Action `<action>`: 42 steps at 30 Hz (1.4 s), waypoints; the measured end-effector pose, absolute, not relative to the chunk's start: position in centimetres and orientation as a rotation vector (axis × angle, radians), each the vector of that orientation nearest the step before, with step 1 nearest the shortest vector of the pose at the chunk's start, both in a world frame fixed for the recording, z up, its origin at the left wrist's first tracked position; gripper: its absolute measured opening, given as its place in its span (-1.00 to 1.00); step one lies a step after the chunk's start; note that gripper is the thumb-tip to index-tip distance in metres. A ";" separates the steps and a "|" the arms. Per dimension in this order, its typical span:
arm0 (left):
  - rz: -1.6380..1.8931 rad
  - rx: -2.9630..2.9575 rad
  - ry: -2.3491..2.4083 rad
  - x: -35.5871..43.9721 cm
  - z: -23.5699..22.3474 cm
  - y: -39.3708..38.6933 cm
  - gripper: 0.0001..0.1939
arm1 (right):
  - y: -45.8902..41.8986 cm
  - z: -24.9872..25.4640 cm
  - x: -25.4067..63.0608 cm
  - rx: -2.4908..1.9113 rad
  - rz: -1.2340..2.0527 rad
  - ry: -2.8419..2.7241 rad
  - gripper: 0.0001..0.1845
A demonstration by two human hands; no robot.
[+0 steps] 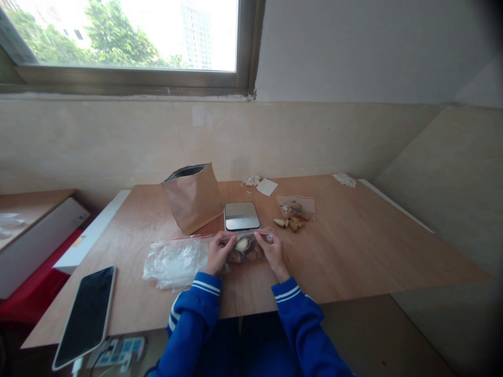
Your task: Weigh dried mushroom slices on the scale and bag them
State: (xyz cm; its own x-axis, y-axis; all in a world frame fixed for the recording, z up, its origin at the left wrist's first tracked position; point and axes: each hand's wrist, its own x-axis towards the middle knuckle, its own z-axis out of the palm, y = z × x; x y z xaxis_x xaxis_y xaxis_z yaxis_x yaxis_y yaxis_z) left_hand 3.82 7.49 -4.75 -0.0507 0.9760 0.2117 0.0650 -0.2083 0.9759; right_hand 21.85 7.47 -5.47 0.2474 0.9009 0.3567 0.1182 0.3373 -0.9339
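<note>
Between my hands is a clear zip bag (247,255) with a red seal strip, holding brown and pale pieces that look like dried mushroom slices. My left hand (219,252) pinches the top edge at its left. Thumb and fingers of my right hand (272,251) pinch the same edge at the right. Just beyond the bag sits a flat kitchen scale (241,215) with a silver top. To the left lies a stack of clear zip bags (176,262), touching or very near my left hand.
An upright brown paper bag (193,199) stands behind the stack. A filled zip bag (301,207) and loose dried pieces (290,223) lie right of the scale. Paper scraps (267,187) are near the wall. A tablet (87,314) rests at the table's left front edge.
</note>
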 end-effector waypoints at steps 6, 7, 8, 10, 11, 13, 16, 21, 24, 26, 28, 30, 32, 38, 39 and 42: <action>1.351 1.327 1.114 3.6 -4.9 7.5 -0.72 | 7.3 -5.1 21.6 -1.069 0.925 -1.197 -0.74; 1.340 1.330 1.102 3.6 -4.9 7.5 -0.72 | 7.2 -4.9 21.5 -1.065 0.936 -1.203 -0.74; 1.332 1.336 1.093 3.6 -4.9 7.5 -0.72 | 7.2 -4.8 21.5 -1.060 0.939 -1.211 -0.74; 1.330 1.348 1.082 3.6 -5.0 7.5 -0.73 | 7.1 -4.5 21.3 -1.041 0.934 -1.228 -0.75; 1.334 1.351 1.078 3.6 -5.0 7.5 -0.73 | 7.1 -4.4 21.3 -1.029 0.930 -1.235 -0.76; 1.341 1.356 1.069 3.7 -5.1 7.6 -0.74 | 7.1 -4.3 21.2 -1.009 0.930 -1.251 -0.79; 1.348 1.370 1.070 3.7 -5.1 7.6 -0.75 | 7.1 -4.4 21.3 -1.004 0.928 -1.268 -0.80; 1.348 1.404 1.075 3.6 -5.1 7.6 -0.77 | 7.2 -4.8 21.4 -1.032 0.913 -1.271 -0.79; 1.345 1.394 1.072 3.6 -5.2 7.7 -0.77 | 7.2 -4.9 21.5 -1.032 0.912 -1.266 -0.81; 1.345 1.386 1.076 3.6 -5.2 7.7 -0.77 | 7.2 -4.9 21.5 -1.035 0.923 -1.268 -0.81; 1.347 1.387 1.080 3.6 -5.2 7.7 -0.77 | 7.2 -4.9 21.5 -1.041 0.932 -1.268 -0.81; 1.346 1.409 1.081 3.5 -5.0 7.6 -0.78 | 7.2 -5.0 21.4 -1.040 0.933 -1.265 -0.80; 1.356 1.440 1.078 3.5 -4.8 7.6 -0.79 | 7.2 -4.9 21.4 -1.032 0.933 -1.266 -0.78; 1.452 1.468 1.079 3.3 -4.2 7.6 -0.83 | 6.8 -2.4 22.5 -1.140 0.777 -1.320 -0.73; 1.464 1.468 1.076 3.4 -4.1 7.6 -0.84 | 6.6 -1.5 22.6 -1.156 0.660 -1.395 -0.74; 1.494 1.477 1.051 3.4 -3.9 7.5 -0.85 | 6.3 0.9 22.4 -1.188 0.356 -1.756 -0.80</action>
State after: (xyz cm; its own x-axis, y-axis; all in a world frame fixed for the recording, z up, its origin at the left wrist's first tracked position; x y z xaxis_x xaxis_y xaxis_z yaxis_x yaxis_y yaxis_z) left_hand 3.43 7.46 -3.91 -0.0291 0.9319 0.3616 0.0258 -0.3609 0.9323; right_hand 22.38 6.27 0.92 -0.0751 0.8372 0.5418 0.5598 0.4850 -0.6718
